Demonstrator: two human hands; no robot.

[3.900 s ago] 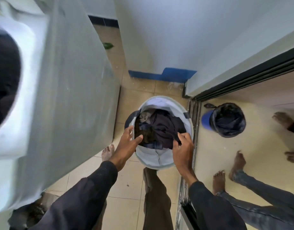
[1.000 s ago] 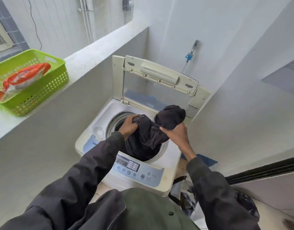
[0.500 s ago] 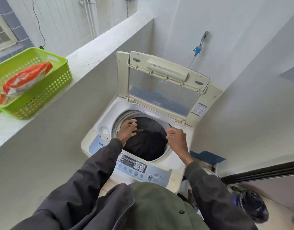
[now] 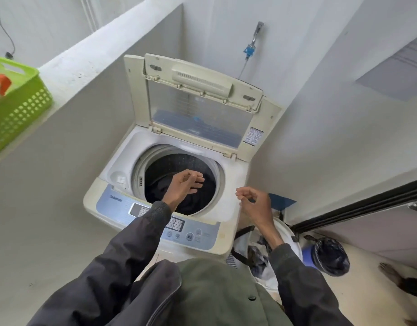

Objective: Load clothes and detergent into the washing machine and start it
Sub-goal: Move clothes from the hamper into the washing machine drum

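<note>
The left edge cuts off the green basket [image 4: 21, 107], and the control panel [image 4: 198, 235] labels are illegible.

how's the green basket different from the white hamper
The green basket sits up on the ledge; the white hamper stands low beside the washer. The basket is rigid, perforated plastic; the hamper looks soft, with black straps. The basket holds an orange packet; the hamper holds clothes. Both are open-topped.

Dark clothes [image 4: 196, 204] lie inside the open-lidded washing machine [image 4: 231, 182].
</note>
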